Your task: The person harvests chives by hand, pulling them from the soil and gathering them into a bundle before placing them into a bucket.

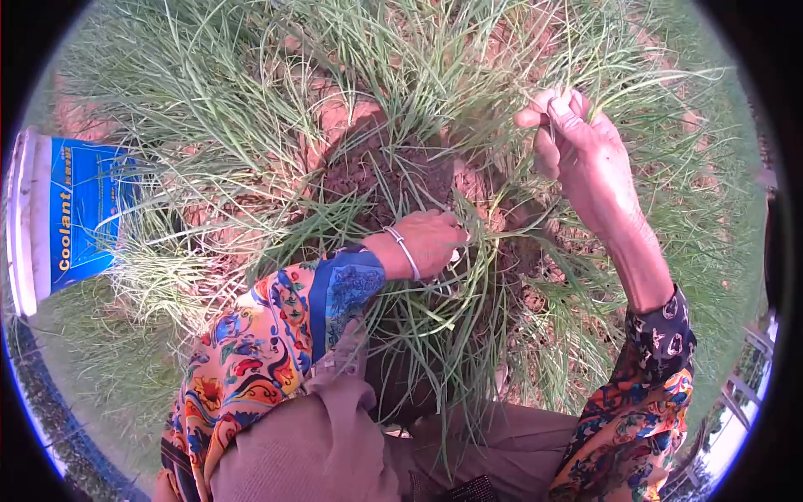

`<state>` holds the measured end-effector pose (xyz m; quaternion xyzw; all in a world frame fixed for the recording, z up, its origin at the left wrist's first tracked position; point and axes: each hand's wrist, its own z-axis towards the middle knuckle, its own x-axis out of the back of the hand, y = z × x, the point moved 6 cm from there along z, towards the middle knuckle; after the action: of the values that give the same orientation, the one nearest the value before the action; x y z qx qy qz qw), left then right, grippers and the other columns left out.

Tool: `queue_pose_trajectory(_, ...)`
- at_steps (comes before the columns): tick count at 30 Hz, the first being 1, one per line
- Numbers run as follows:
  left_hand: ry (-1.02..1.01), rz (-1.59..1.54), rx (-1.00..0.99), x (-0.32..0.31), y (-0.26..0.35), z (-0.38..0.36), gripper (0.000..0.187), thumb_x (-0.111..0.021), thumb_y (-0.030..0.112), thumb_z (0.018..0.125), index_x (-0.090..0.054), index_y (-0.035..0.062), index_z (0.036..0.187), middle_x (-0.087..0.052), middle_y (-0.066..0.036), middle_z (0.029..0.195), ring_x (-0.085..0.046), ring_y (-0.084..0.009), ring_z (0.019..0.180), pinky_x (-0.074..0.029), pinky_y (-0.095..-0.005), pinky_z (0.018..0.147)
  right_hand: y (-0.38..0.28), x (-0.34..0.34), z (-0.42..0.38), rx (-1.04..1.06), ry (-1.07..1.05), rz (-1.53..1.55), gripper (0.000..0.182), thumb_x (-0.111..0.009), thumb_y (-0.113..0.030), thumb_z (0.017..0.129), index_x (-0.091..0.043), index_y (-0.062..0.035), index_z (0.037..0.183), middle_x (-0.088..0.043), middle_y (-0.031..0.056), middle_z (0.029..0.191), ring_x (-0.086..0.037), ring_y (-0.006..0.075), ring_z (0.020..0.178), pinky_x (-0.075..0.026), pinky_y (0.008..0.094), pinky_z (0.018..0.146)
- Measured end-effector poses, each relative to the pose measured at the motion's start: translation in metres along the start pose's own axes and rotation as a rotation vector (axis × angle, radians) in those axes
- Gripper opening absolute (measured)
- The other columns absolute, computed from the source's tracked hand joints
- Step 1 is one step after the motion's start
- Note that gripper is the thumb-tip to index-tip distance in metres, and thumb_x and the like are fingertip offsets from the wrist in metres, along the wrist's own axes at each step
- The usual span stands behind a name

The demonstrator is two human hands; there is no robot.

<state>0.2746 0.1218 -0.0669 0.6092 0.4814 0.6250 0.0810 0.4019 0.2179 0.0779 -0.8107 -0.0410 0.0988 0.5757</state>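
Note:
My left hand (428,244), with a silver bracelet at the wrist, is closed around a bunch of chive-like plants (443,335). Their long green leaves hang down in front of my knees, and a small white spot shows beside the fingers. Raised at the upper right, my right hand (590,159) pinches thumb against fingers on a few thin green blades (644,79). Where those blades begin and end is hard to make out among the leaves behind. Bare reddish soil (368,171) lies just beyond my left hand.
Dense rows of the same green plants (209,75) grow all around. A blue and white bucket labelled Coolant (84,217) lies at the left among the leaves. My legs in brown trousers (309,452) fill the bottom. Pale rails (740,397) show at the far right edge.

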Motion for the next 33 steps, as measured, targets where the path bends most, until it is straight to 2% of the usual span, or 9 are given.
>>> queue_pose_trajectory(2,0.040,-0.036,0.020,0.021,0.023,-0.010,0.025,-0.062,0.016,0.078,-0.062,0.0056,0.100,-0.059,-0.017,0.103,-0.058,-0.0354,0.098,-0.046,-0.0427,0.087,0.033,-0.014,0.000,-0.217,0.066,-0.042,0.017,-0.049,-0.019,0.095,-0.057,-0.0069,0.086,-0.054,-0.0012,0.067,-0.040,0.0053,0.049,-0.033,0.0217,0.044)
queue_pose_trajectory(3,-0.014,-0.140,0.054,0.026,0.024,-0.016,0.025,-0.061,0.016,0.079,-0.061,0.0031,0.100,-0.059,-0.019,0.103,-0.059,-0.0358,0.099,-0.046,-0.0430,0.087,0.051,-0.025,0.004,-0.382,0.276,-0.035,0.017,-0.052,-0.019,0.093,-0.057,-0.0078,0.080,-0.050,-0.0027,0.063,-0.039,0.0044,0.048,-0.029,0.0225,0.040)
queue_pose_trajectory(4,-0.015,-0.170,0.087,0.029,0.020,-0.020,0.026,-0.061,0.016,0.079,-0.060,0.0020,0.100,-0.060,-0.019,0.102,-0.059,-0.0361,0.099,-0.046,-0.0432,0.087,0.083,-0.022,0.020,-0.381,0.183,-0.134,0.018,-0.057,-0.020,0.088,-0.057,-0.0081,0.075,-0.049,-0.0031,0.061,-0.038,0.0048,0.047,-0.026,0.0242,0.038)
queue_pose_trajectory(9,0.017,-0.310,0.089,0.039,0.017,-0.043,0.034,-0.060,0.019,0.085,-0.055,-0.0016,0.112,-0.059,-0.020,0.103,-0.058,-0.0388,0.098,-0.045,-0.0446,0.088,0.186,-0.017,0.067,-0.377,0.134,-0.276,0.027,-0.064,-0.019,0.076,-0.066,0.0002,0.094,-0.063,0.0086,0.077,-0.060,0.0190,0.072,-0.046,0.0320,0.068)
queue_pose_trajectory(16,0.090,-0.371,0.076,0.057,0.018,-0.048,0.036,-0.060,0.019,0.085,-0.055,-0.0011,0.115,-0.059,-0.019,0.108,-0.056,-0.0369,0.103,-0.044,-0.0432,0.091,0.172,-0.061,0.065,0.025,-0.009,-0.804,0.024,-0.064,-0.013,0.076,-0.066,-0.0025,0.098,-0.066,0.0189,0.085,-0.064,0.0318,0.080,-0.048,0.0381,0.074)
queue_pose_trajectory(17,0.079,-0.360,0.088,0.055,0.016,-0.048,0.036,-0.060,0.019,0.086,-0.055,-0.0010,0.115,-0.059,-0.019,0.108,-0.056,-0.0367,0.104,-0.044,-0.0432,0.091,0.176,-0.064,0.066,0.238,-0.003,-0.826,0.021,-0.063,-0.014,0.080,-0.067,-0.0029,0.097,-0.065,0.0192,0.080,-0.063,0.0346,0.076,-0.048,0.0389,0.071)
queue_pose_trajectory(25,0.072,-0.402,0.153,0.053,0.010,-0.059,0.034,-0.059,0.019,0.086,-0.056,-0.0007,0.114,-0.059,-0.019,0.111,-0.056,-0.0368,0.106,-0.044,-0.0429,0.092,0.173,-0.055,0.070,-0.025,0.204,-0.398,0.020,-0.060,-0.016,0.084,-0.061,0.0025,0.091,-0.065,0.0202,0.082,-0.064,0.0304,0.075,-0.049,0.0386,0.071)
queue_pose_trajectory(28,0.072,-0.395,0.164,0.054,0.010,-0.060,0.034,-0.059,0.019,0.086,-0.056,-0.0008,0.114,-0.059,-0.020,0.111,-0.056,-0.0371,0.105,-0.044,-0.0429,0.092,0.181,-0.053,0.078,-0.124,0.344,-0.698,0.027,-0.065,-0.019,0.080,-0.060,0.0030,0.095,-0.066,0.0214,0.085,-0.065,0.0326,0.079,-0.049,0.0399,0.075)
queue_pose_trajectory(33,0.091,-0.405,0.151,0.058,0.011,-0.064,0.033,-0.057,0.016,0.086,-0.055,-0.0011,0.114,-0.059,-0.019,0.110,-0.057,-0.0368,0.103,-0.045,-0.0425,0.090,0.184,-0.069,0.083,-0.052,0.294,-0.695,0.038,-0.072,-0.025,0.073,-0.061,0.0034,0.097,-0.065,0.0246,0.089,-0.064,0.0373,0.085,-0.048,0.0420,0.078)
